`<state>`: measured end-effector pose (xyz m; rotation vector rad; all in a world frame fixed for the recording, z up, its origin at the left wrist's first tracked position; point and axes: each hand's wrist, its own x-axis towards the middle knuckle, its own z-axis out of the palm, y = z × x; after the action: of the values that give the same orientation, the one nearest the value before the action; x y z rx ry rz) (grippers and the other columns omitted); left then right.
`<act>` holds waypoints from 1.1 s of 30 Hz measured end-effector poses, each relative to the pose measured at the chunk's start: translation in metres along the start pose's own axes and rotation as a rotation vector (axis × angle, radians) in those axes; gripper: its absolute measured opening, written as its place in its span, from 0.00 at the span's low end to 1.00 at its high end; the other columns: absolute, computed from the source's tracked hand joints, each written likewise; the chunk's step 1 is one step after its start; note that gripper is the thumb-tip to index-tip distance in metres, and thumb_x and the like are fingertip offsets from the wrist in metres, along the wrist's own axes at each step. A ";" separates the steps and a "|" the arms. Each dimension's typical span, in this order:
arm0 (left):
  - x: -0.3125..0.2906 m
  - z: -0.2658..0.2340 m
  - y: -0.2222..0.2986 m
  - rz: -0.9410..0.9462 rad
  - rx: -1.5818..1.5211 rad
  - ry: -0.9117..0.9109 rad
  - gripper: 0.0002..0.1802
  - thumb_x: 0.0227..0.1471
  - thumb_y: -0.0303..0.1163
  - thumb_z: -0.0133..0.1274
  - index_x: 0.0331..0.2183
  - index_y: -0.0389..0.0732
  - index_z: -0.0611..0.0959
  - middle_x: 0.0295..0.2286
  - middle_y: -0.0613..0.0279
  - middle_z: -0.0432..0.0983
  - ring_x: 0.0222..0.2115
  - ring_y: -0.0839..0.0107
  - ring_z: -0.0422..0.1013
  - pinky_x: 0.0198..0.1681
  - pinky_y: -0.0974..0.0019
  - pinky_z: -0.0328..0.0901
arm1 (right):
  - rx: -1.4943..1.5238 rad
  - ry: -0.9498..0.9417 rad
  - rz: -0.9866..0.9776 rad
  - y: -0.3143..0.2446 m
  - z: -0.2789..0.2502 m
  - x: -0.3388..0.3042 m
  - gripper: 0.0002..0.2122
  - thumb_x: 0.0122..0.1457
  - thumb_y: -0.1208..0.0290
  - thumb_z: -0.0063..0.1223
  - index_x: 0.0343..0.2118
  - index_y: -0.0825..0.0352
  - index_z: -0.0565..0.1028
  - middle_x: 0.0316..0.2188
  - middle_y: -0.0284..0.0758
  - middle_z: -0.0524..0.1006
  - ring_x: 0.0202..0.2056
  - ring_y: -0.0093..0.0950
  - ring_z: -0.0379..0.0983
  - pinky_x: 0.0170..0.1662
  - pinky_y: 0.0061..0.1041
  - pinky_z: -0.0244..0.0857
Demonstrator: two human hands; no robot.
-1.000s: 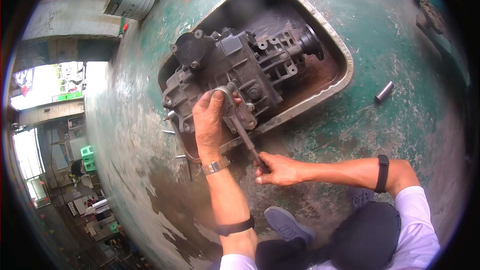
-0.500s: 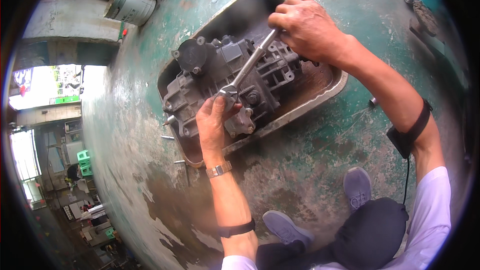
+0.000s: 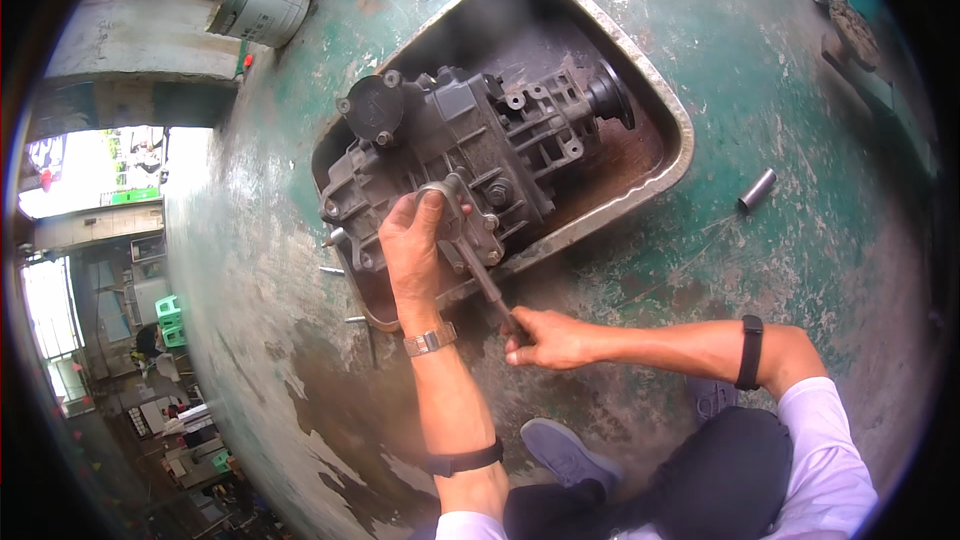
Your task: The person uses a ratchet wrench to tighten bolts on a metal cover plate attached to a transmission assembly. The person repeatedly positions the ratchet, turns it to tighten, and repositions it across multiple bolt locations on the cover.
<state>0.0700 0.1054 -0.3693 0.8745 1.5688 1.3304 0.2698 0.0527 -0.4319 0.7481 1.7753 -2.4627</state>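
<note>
A grey metal gearbox point(image 3: 450, 130) lies in a large metal tray point(image 3: 620, 35) with a worn pale rim. My left hand point(image 3: 410, 245) is closed around the head of a ratchet wrench point(image 3: 480, 272), held against the gearbox's near side. The thumb lies on top of the head, and whatever sits under it is hidden. From there the handle slants down to the right, over the tray's near rim. My right hand point(image 3: 545, 338) grips the handle's end, outside the tray.
A short metal tube point(image 3: 757, 190) lies on the worn green floor right of the tray. My shoe point(image 3: 570, 452) is close by on the near side. Farther left stand a bucket point(image 3: 262, 12) and green stools point(image 3: 170, 320). A machine part point(image 3: 852, 32) is at the far right.
My right hand has swung the wrench handle from the tray's far side toward me and past the near rim. My left hand has stayed at the wrench head.
</note>
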 end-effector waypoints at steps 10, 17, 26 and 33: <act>-0.002 -0.003 -0.017 0.008 -0.235 -0.050 0.24 0.54 0.37 0.61 0.50 0.36 0.80 0.39 0.59 0.82 0.36 0.70 0.79 0.43 0.65 0.75 | -0.507 0.515 -0.104 -0.062 -0.112 -0.063 0.12 0.54 0.68 0.63 0.32 0.72 0.76 0.21 0.41 0.75 0.23 0.29 0.71 0.29 0.33 0.65; -0.004 -0.002 -0.022 -0.071 -0.405 -0.169 0.28 0.57 0.33 0.58 0.56 0.33 0.73 0.44 0.59 0.78 0.42 0.68 0.75 0.50 0.62 0.74 | -1.201 0.774 -0.544 -0.163 -0.193 -0.038 0.11 0.38 0.72 0.67 0.27 0.66 0.78 0.26 0.40 0.77 0.34 0.42 0.74 0.41 0.37 0.66; -0.005 0.001 -0.021 0.028 -0.194 -0.109 0.24 0.56 0.31 0.60 0.53 0.33 0.76 0.40 0.67 0.78 0.40 0.80 0.71 0.45 0.73 0.69 | -0.687 0.703 -0.241 -0.046 -0.134 -0.043 0.06 0.53 0.75 0.62 0.27 0.71 0.75 0.17 0.37 0.72 0.19 0.28 0.67 0.26 0.30 0.63; 0.000 -0.014 -0.008 -0.015 -0.095 -0.115 0.19 0.58 0.33 0.59 0.48 0.33 0.80 0.37 0.67 0.80 0.37 0.80 0.72 0.42 0.72 0.69 | 0.370 -0.017 0.059 0.002 -0.004 -0.008 0.18 0.57 0.70 0.62 0.47 0.71 0.69 0.38 0.34 0.77 0.43 0.25 0.74 0.49 0.26 0.67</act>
<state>0.0571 0.0991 -0.3763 0.8630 1.4100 1.3103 0.2789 0.0535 -0.4319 0.7785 1.2827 -2.7802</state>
